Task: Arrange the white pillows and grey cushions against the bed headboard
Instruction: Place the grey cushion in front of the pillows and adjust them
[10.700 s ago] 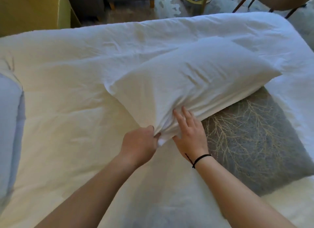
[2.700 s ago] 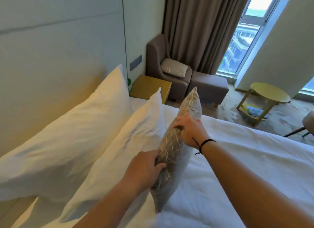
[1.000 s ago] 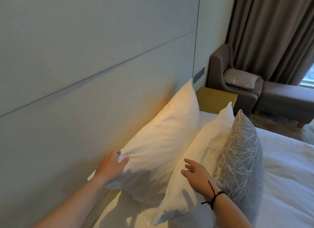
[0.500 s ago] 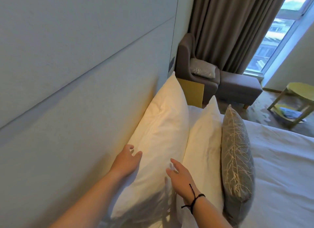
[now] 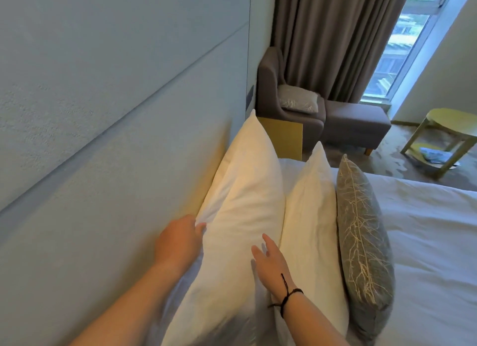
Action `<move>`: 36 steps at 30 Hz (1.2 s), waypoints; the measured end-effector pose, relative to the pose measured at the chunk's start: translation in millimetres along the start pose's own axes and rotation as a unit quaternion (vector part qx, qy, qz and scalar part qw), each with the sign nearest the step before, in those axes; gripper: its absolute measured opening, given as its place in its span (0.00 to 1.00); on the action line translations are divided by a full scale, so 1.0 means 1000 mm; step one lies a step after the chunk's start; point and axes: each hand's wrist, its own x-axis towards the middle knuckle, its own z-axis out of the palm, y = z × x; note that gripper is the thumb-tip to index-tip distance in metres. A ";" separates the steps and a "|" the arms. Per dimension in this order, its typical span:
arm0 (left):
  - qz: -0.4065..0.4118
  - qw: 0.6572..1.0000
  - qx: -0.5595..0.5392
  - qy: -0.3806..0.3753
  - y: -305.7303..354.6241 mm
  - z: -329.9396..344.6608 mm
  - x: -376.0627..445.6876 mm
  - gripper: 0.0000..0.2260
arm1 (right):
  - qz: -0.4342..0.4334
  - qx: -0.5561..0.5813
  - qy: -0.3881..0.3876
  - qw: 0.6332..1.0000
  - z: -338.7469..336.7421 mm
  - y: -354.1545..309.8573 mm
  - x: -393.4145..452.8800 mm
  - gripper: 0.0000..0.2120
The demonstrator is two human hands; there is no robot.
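Two white pillows stand on edge by the pale padded headboard [image 5: 108, 180]. The larger back pillow [image 5: 245, 196] leans on the headboard, the smaller front pillow [image 5: 311, 216] rests against it. A grey cushion [image 5: 361, 237] with a pale branch pattern stands upright against the front pillow. My left hand [image 5: 178, 242] lies on the back pillow's near left edge, fingers curled on the fabric. My right hand [image 5: 269, 260], with a black band at the wrist, lies flat with fingers spread where the two pillows meet.
White duvet [image 5: 426, 242] covers the bed to the right. Beyond the pillows stand a yellow nightstand [image 5: 286, 139], a grey armchair [image 5: 284, 100] holding another grey cushion [image 5: 298, 101], a footstool [image 5: 356, 123], brown curtains and a yellow side table [image 5: 449, 128].
Both hands have slid a little along the back pillow, the left onto its edge by the headboard. The pillows and cushion stand more upright in view as my head turned right.
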 end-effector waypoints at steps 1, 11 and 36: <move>0.004 0.999 0.037 0.026 -0.005 -0.006 0.000 0.15 | -0.001 0.026 0.010 1.000 0.003 -0.002 0.003 0.27; 0.030 0.989 0.144 -0.015 0.019 0.002 0.029 0.13 | -0.022 -0.008 0.000 1.000 0.012 0.010 0.027 0.26; 0.334 0.752 0.562 0.080 0.126 0.022 0.293 0.06 | -0.070 -0.067 0.068 0.993 0.020 0.001 0.136 0.28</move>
